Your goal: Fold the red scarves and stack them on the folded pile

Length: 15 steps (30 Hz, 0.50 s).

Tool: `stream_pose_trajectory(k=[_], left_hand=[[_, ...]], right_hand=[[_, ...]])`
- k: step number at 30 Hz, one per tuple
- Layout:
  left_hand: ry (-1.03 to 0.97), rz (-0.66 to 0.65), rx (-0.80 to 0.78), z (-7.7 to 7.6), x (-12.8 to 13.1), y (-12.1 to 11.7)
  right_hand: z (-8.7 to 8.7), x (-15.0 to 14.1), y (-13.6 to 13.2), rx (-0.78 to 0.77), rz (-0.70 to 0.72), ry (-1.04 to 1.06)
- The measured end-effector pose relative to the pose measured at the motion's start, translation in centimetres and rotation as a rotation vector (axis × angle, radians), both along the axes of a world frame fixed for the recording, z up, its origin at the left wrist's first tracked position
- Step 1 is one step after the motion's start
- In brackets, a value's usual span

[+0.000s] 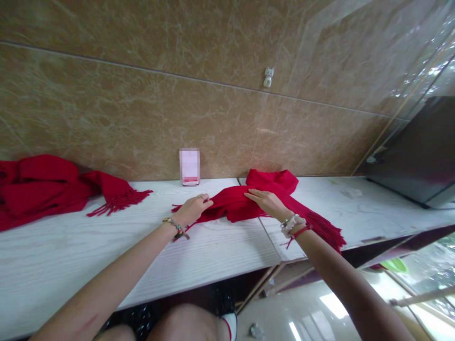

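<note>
A red scarf [229,200] with fringed ends lies across the white wood-grain counter, partly folded, with a bunched part against the wall. My left hand [194,210] is closed on the scarf's left end, its fingers curled over the cloth. Across the middle of the same scarf, my right hand [267,202] rests with its fingers stretched out flat. Fringe fans out on the scarf's right side, near the counter's front edge. Farther left, a second heap of red fringed cloth [46,189] lies loosely bunched.
A phone [189,166] with a blurred screen leans upright against the marble-patterned wall. The counter [156,255] has a seam near its middle. At the right end stands a dark boxy appliance [419,151]. A small white cat-shaped hook [268,77] is on the wall.
</note>
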<state>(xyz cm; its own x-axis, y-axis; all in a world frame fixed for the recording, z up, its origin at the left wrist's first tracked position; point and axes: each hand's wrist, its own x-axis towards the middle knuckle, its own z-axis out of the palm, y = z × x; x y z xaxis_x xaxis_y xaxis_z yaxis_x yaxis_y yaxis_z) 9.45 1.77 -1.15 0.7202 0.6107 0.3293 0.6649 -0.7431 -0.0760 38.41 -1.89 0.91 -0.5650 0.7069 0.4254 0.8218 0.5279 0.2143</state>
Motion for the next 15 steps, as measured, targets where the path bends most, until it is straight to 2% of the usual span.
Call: stream_pose_trajectory(k=[4,10,12,15], left_hand=[[-0.074,-0.054,-0.138,-1.5,-0.3,-0.6],[-0.028,-0.090,-0.214,-0.7,-0.4,-1.9],[-0.048,-0.059,-0.201,-0.5,0.3,-2.4],[-0.149,0.067,-0.140,-0.8,2.3,-3.1]], right_hand=[[-1.0,0.3,-0.2,-0.020,0.025,0.089],[-0.8,0.4,-0.4,-0.064,0.051,0.226],[-0.5,0.1,-0.5,-0.057,0.049,0.214],[0.0,-0.5,-0.6,-0.043,0.056,0.199]])
